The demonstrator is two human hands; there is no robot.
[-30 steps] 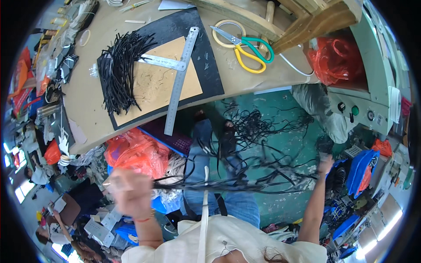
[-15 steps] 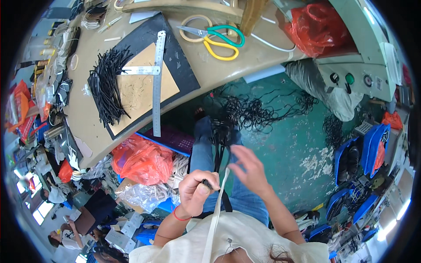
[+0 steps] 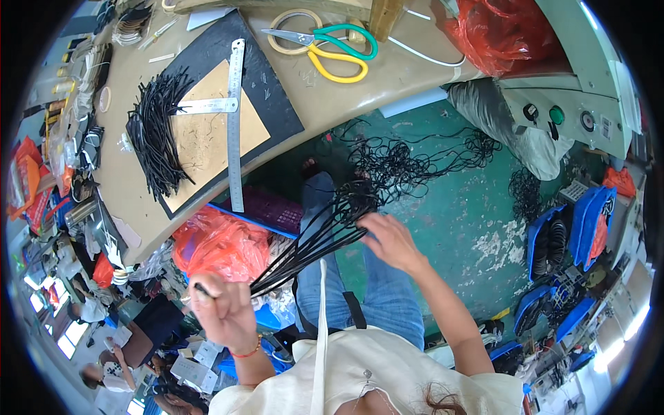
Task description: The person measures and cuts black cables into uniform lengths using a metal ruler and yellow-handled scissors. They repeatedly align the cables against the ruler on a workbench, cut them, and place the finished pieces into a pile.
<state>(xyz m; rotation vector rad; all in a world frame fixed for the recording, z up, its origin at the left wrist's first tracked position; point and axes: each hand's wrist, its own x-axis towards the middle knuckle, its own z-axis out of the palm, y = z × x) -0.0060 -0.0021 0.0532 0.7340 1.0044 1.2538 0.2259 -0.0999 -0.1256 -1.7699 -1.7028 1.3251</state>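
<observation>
My left hand (image 3: 225,311) clenches one end of a bundle of black cords (image 3: 315,238) (held over my lap), while my right hand (image 3: 391,238) grips them farther along.

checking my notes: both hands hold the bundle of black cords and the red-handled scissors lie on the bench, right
Not quite. The head view shows the scissors on the bench have green and yellow handles. The left hand and right hand do hold the cords.
</observation>
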